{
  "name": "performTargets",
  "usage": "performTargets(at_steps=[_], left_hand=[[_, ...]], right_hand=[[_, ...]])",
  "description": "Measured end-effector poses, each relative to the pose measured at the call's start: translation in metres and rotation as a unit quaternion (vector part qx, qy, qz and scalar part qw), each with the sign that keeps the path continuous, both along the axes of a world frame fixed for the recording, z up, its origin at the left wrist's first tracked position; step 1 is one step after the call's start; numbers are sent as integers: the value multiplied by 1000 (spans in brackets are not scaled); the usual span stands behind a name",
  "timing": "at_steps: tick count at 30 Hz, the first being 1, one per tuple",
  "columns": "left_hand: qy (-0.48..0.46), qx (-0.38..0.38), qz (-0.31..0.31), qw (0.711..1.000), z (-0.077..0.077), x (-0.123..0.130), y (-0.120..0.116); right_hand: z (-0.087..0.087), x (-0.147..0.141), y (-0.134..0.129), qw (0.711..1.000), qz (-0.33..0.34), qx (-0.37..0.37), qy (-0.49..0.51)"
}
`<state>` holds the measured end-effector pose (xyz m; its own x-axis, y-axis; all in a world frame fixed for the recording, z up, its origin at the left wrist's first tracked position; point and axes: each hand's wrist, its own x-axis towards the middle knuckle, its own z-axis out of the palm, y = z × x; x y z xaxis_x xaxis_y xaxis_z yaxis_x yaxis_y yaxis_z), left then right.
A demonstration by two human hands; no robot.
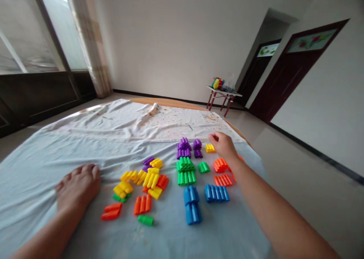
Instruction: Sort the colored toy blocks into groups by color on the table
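Note:
My left hand [81,183] lies flat on the blue cloth, left of a loose pile of plastic tube-shaped blocks. In that pile are yellow blocks [151,179], orange blocks [142,204], green blocks [146,220] and a few purple ones [148,161]. My right hand [223,143] has its fingers curled together, just right of a small yellow block group [210,148]; whatever is inside them is hidden. Below its wrist sit orange-red blocks [223,180]. Sorted by colour nearby are purple stacks [184,149], green stacks [186,171], and blue blocks [192,206].
The round table carries a blue tablecloth [113,145] and a wrinkled white patterned cloth [170,118]. Beyond it, a small side table [224,91] by the wall holds a colourful bag [217,83]. Dark doors stand at right, a curtained window at left.

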<state>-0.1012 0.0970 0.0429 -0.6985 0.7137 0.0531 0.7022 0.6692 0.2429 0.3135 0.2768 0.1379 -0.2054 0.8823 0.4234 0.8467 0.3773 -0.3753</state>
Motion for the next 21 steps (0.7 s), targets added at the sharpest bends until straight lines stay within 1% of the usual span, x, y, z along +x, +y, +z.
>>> performTargets(at_steps=[1, 3, 4, 6, 8, 12, 16, 19, 21], left_hand=[[-1, -3, 6, 1000, 1, 2, -1], [-3, -4, 13, 1000, 3, 6, 1], [-1, -2, 13, 1000, 4, 7, 3], [1, 5, 12, 1000, 4, 9, 4], [3, 11, 9, 1000, 3, 9, 3], [2, 21, -2, 1000, 3, 7, -1], [-5, 31, -9, 999, 4, 7, -2], [-8, 40, -9, 999, 3, 6, -2], [-8, 44, -8, 999, 3, 6, -2]], right_hand=[[-1, -16, -17, 997, 71, 15, 38], [-5, -48, -51, 980, 181, 7, 75], [-8, -63, -66, 972, 223, -9, 76], [-15, -91, -89, 959, 275, -45, 47], [-24, -113, -101, 951, 302, -70, -1], [-41, -138, -106, 931, 345, -91, -83], [-49, -145, -109, 930, 330, -83, -139], [-48, -144, -115, 932, 312, -68, -172], [-46, -141, -119, 929, 312, -63, -190]])
